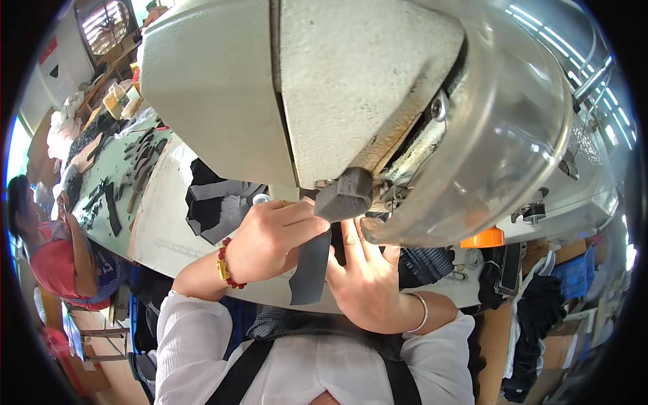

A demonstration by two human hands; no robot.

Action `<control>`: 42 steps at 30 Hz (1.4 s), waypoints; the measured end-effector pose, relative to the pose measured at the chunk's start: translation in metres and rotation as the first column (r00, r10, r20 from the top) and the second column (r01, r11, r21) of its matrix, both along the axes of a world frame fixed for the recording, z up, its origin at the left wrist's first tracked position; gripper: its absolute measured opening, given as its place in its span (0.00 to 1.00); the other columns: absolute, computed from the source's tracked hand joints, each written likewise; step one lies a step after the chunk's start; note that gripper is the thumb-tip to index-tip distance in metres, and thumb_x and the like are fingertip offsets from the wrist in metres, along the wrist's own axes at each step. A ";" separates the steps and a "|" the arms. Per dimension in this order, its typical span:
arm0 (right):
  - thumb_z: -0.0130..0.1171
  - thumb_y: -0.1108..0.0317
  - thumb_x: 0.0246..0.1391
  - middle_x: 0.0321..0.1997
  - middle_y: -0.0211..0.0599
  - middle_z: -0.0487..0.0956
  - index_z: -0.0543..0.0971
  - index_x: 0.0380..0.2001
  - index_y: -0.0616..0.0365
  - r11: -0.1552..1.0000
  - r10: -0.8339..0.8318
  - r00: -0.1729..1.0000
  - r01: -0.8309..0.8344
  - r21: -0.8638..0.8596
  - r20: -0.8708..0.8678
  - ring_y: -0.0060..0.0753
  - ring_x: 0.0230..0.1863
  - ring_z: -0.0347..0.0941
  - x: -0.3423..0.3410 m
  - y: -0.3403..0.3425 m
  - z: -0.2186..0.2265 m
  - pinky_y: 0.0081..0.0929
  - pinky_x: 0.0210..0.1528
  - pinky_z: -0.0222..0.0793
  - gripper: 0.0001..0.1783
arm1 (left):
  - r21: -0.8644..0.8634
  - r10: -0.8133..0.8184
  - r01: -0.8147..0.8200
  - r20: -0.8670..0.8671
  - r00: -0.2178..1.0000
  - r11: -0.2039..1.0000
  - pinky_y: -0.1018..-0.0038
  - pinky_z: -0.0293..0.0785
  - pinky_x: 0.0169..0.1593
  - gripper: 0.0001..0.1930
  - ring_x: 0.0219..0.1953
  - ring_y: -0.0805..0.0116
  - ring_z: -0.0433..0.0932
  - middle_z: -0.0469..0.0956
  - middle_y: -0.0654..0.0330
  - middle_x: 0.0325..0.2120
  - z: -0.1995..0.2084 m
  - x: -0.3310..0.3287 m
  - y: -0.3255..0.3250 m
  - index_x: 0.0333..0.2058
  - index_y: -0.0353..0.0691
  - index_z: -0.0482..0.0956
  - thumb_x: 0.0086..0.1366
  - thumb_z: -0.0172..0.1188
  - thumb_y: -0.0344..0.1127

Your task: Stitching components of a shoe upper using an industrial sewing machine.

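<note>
A grey strip of fabric runs from under the sewing machine's head down between my hands, and its lower end hangs toward me past the table edge. My left hand is closed in a pinch on the strip's upper part, close to the needle area. Flat with its fingers stretched forward, my right hand lies just right of the strip, its fingertips partly under the machine's guard. A grey foam block on the machine hides the needle and part of the work.
Black and grey cut pieces lie left of my left hand. A clear plastic guard bulges at the right, above an orange cap. Dark ribbed fabric sits beside my right hand. At far left, a person sits by a green table with cut pieces.
</note>
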State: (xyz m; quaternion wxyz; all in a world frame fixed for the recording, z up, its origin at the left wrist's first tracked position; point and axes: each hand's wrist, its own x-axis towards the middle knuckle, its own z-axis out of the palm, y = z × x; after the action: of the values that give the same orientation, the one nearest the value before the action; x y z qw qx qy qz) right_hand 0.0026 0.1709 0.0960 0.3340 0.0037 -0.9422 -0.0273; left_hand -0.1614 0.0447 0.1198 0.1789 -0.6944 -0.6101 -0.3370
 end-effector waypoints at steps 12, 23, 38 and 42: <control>0.62 0.66 0.48 0.59 0.63 0.77 0.80 0.54 0.53 0.997 0.004 0.996 -0.010 0.073 0.088 0.53 0.51 0.82 -0.008 0.012 -0.001 0.59 0.58 0.61 0.26 | 0.006 0.078 -0.079 0.097 0.992 0.997 0.67 0.79 0.30 0.14 0.30 0.59 0.81 0.81 0.57 0.36 -0.002 -0.003 0.006 0.32 0.37 0.83 0.42 0.68 0.23; 0.62 0.67 0.50 0.52 0.49 0.83 0.78 0.36 0.53 0.993 -0.052 0.996 0.059 0.103 -0.073 0.42 0.44 0.83 -0.002 0.002 0.000 0.49 0.60 0.60 0.09 | 0.048 0.154 -0.159 0.102 0.983 0.986 0.70 0.79 0.34 0.14 0.32 0.56 0.82 0.83 0.56 0.37 -0.009 -0.008 0.006 0.33 0.37 0.85 0.43 0.69 0.23; 0.63 0.69 0.50 0.45 0.49 0.86 0.71 0.26 0.53 0.986 -0.054 0.994 0.067 0.155 -0.090 0.44 0.42 0.84 -0.006 0.002 -0.003 0.48 0.52 0.71 0.09 | 0.041 -0.004 -0.011 0.350 0.937 0.999 0.65 0.79 0.41 0.19 0.37 0.49 0.83 0.83 0.51 0.34 -0.009 -0.017 0.002 0.38 0.33 0.84 0.43 0.62 0.16; 0.65 0.69 0.50 0.46 0.50 0.86 0.71 0.26 0.54 0.990 -0.062 0.994 0.072 0.122 -0.085 0.44 0.43 0.84 -0.006 0.000 -0.002 0.52 0.57 0.68 0.10 | -0.045 0.057 -0.046 0.275 0.960 0.998 0.63 0.78 0.40 0.22 0.37 0.44 0.81 0.81 0.48 0.33 -0.007 -0.017 0.001 0.38 0.33 0.83 0.39 0.58 0.14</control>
State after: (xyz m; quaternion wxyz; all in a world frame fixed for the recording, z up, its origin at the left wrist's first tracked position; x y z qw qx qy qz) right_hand -0.0034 0.1712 0.0937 0.3699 -0.0082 -0.9239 -0.0976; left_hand -0.1787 0.0457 0.1128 0.0874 -0.6278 -0.6532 -0.4142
